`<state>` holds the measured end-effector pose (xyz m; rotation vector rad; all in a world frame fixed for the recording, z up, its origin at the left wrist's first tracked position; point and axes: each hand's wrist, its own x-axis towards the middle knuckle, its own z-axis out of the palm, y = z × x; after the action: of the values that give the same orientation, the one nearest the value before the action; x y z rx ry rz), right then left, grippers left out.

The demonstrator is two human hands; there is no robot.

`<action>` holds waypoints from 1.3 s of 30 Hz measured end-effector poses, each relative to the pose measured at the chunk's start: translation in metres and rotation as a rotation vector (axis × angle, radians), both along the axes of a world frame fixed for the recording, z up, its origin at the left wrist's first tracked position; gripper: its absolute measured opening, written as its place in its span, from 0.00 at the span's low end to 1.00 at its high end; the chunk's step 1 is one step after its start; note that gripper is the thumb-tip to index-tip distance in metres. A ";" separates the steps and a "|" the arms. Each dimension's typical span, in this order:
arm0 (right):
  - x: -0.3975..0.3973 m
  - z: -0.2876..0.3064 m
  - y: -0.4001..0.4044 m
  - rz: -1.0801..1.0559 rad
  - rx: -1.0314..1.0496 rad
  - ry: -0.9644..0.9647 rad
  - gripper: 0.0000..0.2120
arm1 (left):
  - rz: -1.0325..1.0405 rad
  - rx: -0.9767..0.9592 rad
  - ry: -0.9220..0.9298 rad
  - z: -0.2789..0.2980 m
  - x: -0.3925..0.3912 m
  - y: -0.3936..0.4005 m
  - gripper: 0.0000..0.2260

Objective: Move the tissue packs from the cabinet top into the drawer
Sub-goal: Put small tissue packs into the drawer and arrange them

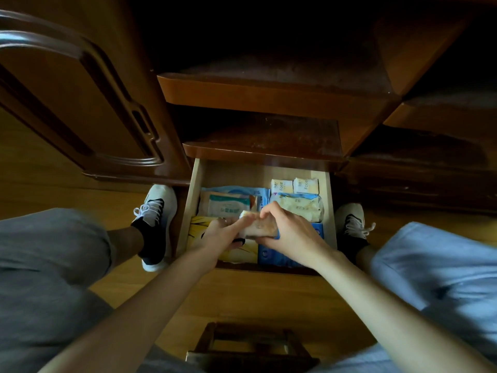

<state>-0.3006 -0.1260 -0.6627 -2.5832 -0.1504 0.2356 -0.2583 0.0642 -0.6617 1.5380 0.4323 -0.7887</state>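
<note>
Tissue packs fill the open drawer (188,211) at the centre of the frame, and one more small tissue pack (259,228) is held just above them, low in the drawer's middle, clamped between both hands. Counted in the drawer: two small white-and-yellow packs (294,186) printed "Face" lie side by side at the upper right corner; just below them one larger pale soft pack (301,207) with a blue edge; at the upper left one flat pack with a green label (228,207) resting on a blue wrapper (236,190); at the lower left one yellow pack (199,224); at the lower right one blue pack (271,255). Some may be hidden under the hands, so the full count cannot be told. The left hand (224,232) reaches in from the lower left, forearm bare, fingers stretched along the near side of the held pack, thumb on top. The right hand (291,232) comes from the lower right, palm down, knuckles arched, fingertips pressed on the pack's far end and right edge. Both grips are closed on that one pack. Two white-and-black sneakers flank the drawer, one on the left (156,211) and one on the right (352,222), with two grey-trousered knees at the lower corners. One dark wooden stool (252,343) shows at the bottom centre, on the wooden floor (258,297).
</note>
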 end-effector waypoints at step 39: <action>0.170 -0.130 -0.089 -0.145 -0.227 0.448 0.32 | -0.850 0.995 -0.660 -0.127 0.076 0.075 0.48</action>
<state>-0.1302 -0.2149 -0.7931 -2.6698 0.2387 0.8057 -0.1825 0.1393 -0.7889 2.8652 -0.4570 -0.6313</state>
